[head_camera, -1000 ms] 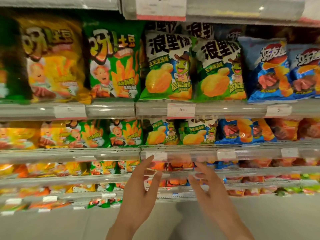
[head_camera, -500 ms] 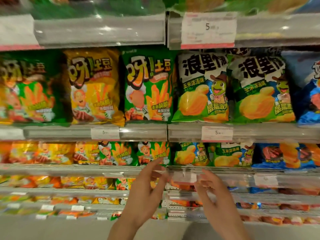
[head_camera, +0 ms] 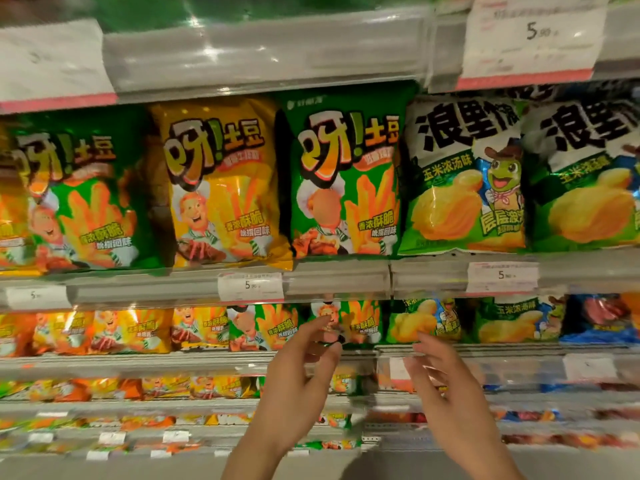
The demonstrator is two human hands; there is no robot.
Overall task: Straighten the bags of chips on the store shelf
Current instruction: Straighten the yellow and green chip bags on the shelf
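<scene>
Bags of chips stand in rows on the store shelves. At eye level a yellow bag (head_camera: 221, 181) leans a little, its lower right corner over the shelf lip, next to a green fries bag (head_camera: 343, 178) and a green-and-white corn bag (head_camera: 464, 178). One shelf lower stand smaller bags, among them a green fries bag (head_camera: 349, 323). My left hand (head_camera: 298, 379) is raised in front of that lower shelf, fingers apart, fingertips close to the small green bag. My right hand (head_camera: 446, 386) is beside it, fingers spread, holding nothing.
Clear plastic shelf lips carry white price tags (head_camera: 250, 286), (head_camera: 502, 277). A larger price label (head_camera: 530, 36) hangs on the top shelf edge. Further shelves of small bags (head_camera: 194, 388) run below my hands. Blue bags (head_camera: 599, 320) stand at the right.
The view has swung up and to the left and come closer to the shelves. Both hands have risen from the lower shelves toward the small bags, still holding nothing.
</scene>
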